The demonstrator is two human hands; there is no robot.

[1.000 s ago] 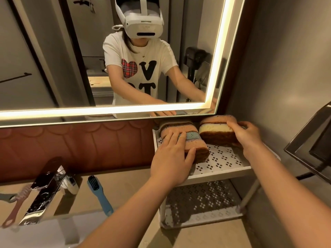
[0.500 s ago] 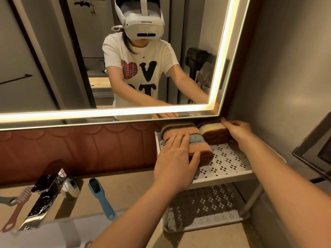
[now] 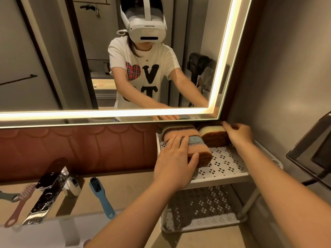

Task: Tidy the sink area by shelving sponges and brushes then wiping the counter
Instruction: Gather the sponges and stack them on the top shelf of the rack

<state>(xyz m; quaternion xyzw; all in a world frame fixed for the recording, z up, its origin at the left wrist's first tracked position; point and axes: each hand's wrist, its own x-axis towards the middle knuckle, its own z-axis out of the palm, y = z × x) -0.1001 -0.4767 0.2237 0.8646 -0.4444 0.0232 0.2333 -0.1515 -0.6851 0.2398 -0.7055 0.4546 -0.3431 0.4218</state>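
On top tier of white perforated rack (image 3: 223, 163): pink-and-blue striped sponge (image 3: 197, 140), brown-and-cream sponge (image 3: 213, 138) at its 2 o'clock.
Left hand (image 3: 172, 163) presses flat on the former; right hand (image 3: 240, 136) grips the latter, hiding its far end.

A warm light strip (image 3: 107, 114) set into the large wall mirror (image 3: 53, 59) is the main source, burnt to near-white along its bottom and right sides and tinting the dim room yellow. The chrome faucet (image 3: 48, 192) throws hard glints, while the lower tier of the white perforated plastic rack (image 3: 223, 161) sits in soft shadow. Wide-angle distortion bows the mirror's frame, and fine detail is slightly soft throughout.
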